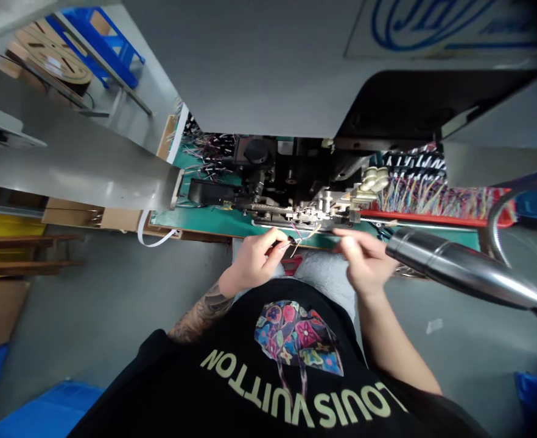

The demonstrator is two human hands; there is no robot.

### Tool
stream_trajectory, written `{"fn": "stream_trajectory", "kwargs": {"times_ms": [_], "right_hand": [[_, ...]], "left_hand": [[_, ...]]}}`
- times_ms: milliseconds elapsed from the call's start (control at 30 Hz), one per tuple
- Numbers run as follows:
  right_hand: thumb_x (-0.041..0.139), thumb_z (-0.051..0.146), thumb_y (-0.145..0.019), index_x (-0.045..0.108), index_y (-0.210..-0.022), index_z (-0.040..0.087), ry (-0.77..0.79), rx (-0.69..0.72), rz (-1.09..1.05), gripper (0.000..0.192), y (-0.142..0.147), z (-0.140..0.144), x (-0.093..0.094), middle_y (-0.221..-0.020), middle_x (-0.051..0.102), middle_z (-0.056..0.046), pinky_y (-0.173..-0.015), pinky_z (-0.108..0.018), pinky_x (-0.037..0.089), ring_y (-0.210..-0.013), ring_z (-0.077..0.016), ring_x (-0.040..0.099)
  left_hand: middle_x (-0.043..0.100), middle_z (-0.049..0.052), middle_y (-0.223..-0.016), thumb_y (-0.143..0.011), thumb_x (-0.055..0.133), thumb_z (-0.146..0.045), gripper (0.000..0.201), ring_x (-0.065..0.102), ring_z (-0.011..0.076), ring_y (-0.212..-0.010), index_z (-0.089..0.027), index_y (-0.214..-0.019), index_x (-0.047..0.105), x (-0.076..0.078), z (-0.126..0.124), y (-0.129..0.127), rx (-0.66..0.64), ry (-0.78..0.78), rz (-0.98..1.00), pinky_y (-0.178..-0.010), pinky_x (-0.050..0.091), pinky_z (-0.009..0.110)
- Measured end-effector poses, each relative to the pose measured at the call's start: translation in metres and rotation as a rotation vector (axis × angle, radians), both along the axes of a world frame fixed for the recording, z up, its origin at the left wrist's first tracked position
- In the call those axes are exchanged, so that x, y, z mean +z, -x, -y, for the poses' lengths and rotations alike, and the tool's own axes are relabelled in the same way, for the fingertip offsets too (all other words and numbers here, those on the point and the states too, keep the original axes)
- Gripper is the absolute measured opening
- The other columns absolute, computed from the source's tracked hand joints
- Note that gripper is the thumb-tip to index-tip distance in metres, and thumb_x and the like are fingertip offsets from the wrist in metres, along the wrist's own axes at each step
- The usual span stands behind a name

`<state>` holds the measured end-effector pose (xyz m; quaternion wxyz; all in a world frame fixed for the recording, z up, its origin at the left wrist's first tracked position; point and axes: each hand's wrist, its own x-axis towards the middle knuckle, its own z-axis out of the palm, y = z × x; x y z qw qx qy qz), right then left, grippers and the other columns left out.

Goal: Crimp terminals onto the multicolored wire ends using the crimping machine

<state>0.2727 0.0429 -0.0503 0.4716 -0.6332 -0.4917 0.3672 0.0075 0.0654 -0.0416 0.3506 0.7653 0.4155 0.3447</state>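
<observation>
A small bundle of thin wires [296, 243] sits at the centre of the frame, just below the front edge of the machine [296, 182]. The left hand [254, 258] pinches its dark end between thumb and fingers. The right hand [362, 258] is just beside it with fingers curled near the loose wire tips; whether it grips them I cannot tell. A shiny metal tube [460, 271] crosses the right side. Finished coloured wires [433, 198] lie in a red tray [506, 219] at right.
</observation>
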Motion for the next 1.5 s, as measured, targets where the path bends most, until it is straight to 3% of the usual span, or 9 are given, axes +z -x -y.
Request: {"fn": "stream_trajectory", "kwargs": {"times_ms": [167, 400, 533, 700, 1033, 1133, 1333, 1400, 1500], "right_hand": [[0.084, 0.065, -0.098, 0.093, -0.102, 0.022, 0.079, 0.263, -0.389, 0.044, 0.046, -0.005, 0.001, -0.059, 0.065, 0.0, -0.045, -0.028, 0.04, -0.045, -0.0114, 0.046], [0.081, 0.064, -0.103, 0.089, -0.092, 0.026, 0.052, 0.05, -0.497, 0.04, 0.063, -0.009, -0.004, -0.065, 0.068, -0.003, -0.05, -0.033, 0.042, -0.052, -0.0154, 0.051], [0.082, 0.061, -0.103, 0.073, -0.067, 0.026, 0.012, -0.051, -0.485, 0.051, 0.073, -0.012, -0.006, -0.06, 0.063, -0.003, -0.053, -0.035, 0.044, -0.054, -0.0174, 0.054], [0.084, 0.06, -0.102, 0.057, -0.052, 0.026, 0.006, -0.018, -0.435, 0.066, 0.073, -0.022, -0.001, -0.051, 0.051, -0.001, -0.06, -0.036, 0.051, -0.057, -0.0193, 0.058], [0.085, 0.056, -0.103, 0.062, -0.052, 0.024, -0.013, -0.01, -0.437, 0.065, 0.077, -0.024, 0.009, -0.051, 0.057, 0.001, -0.057, -0.031, 0.05, -0.051, -0.014, 0.053], [0.085, 0.052, -0.104, 0.068, -0.055, 0.022, 0.01, 0.058, -0.471, 0.06, 0.075, -0.023, 0.008, -0.052, 0.061, 0.0, -0.062, -0.03, 0.054, -0.053, -0.0136, 0.059], [0.087, 0.055, -0.1, 0.086, -0.081, 0.02, 0.047, 0.139, -0.496, 0.04, 0.069, -0.018, 0.007, -0.052, 0.062, 0.003, -0.046, -0.026, 0.04, -0.042, -0.0094, 0.047], [0.086, 0.053, -0.1, 0.086, -0.082, 0.019, 0.019, 0.095, -0.45, 0.039, 0.07, -0.017, 0.007, -0.052, 0.061, 0.003, -0.046, -0.025, 0.04, -0.042, -0.0095, 0.047], [0.085, 0.048, -0.101, 0.085, -0.079, 0.019, -0.046, -0.02, -0.381, 0.036, 0.074, -0.016, 0.009, -0.052, 0.06, 0.002, -0.047, -0.026, 0.041, -0.045, -0.0102, 0.049]], "left_hand": [[0.066, -0.002, -0.075, -0.12, 0.057, -0.034, 0.024, 0.057, 0.0126, -0.059, -0.021, -0.101, 0.065, 0.005, -0.003, -0.007, -0.11, 0.054, 0.03, -0.06, 0.044, 0.029], [0.074, 0.002, -0.084, -0.122, 0.053, -0.038, 0.027, 0.068, 0.0149, -0.067, -0.021, -0.105, 0.064, -0.003, -0.002, -0.017, 0.011, 0.003, 0.07, -0.066, 0.054, 0.029], [0.077, 0.004, -0.086, -0.122, 0.053, -0.038, 0.026, 0.072, 0.0164, -0.069, -0.021, -0.109, 0.066, -0.011, -0.002, -0.023, 0.08, -0.092, 0.029, -0.066, 0.054, 0.03], [0.079, 0.004, -0.085, -0.122, 0.052, -0.037, 0.028, 0.073, 0.0166, -0.068, -0.02, -0.107, 0.068, -0.013, -0.004, -0.023, 0.096, -0.132, -0.027, -0.063, 0.052, 0.03], [0.077, 0.002, -0.086, -0.121, 0.057, -0.031, 0.022, 0.069, 0.0133, -0.067, -0.019, -0.109, 0.07, -0.012, -0.004, -0.024, 0.125, -0.151, 0.054, -0.063, 0.048, 0.026], [0.077, 0.001, -0.087, -0.119, 0.06, -0.03, 0.019, 0.066, 0.0123, -0.067, -0.019, -0.11, 0.072, -0.009, -0.008, -0.019, 0.083, -0.055, 0.131, -0.064, 0.047, 0.026], [0.067, 0.001, -0.082, -0.116, 0.063, -0.041, 0.033, 0.057, 0.0141, -0.072, -0.018, -0.093, 0.067, 0.001, -0.016, -0.01, -0.102, 0.367, 0.302, -0.067, 0.048, 0.027], [0.063, 0.0, -0.08, -0.116, 0.064, -0.044, 0.036, 0.055, 0.0141, -0.071, -0.019, -0.091, 0.065, 0.003, -0.016, -0.01, -0.105, 0.393, 0.306, -0.067, 0.046, 0.028], [0.065, 0.0, -0.081, -0.118, 0.063, -0.042, 0.032, 0.056, 0.0134, -0.07, -0.019, -0.096, 0.068, 0.0, -0.012, -0.014, -0.03, 0.273, 0.265, -0.065, 0.046, 0.027]]}}
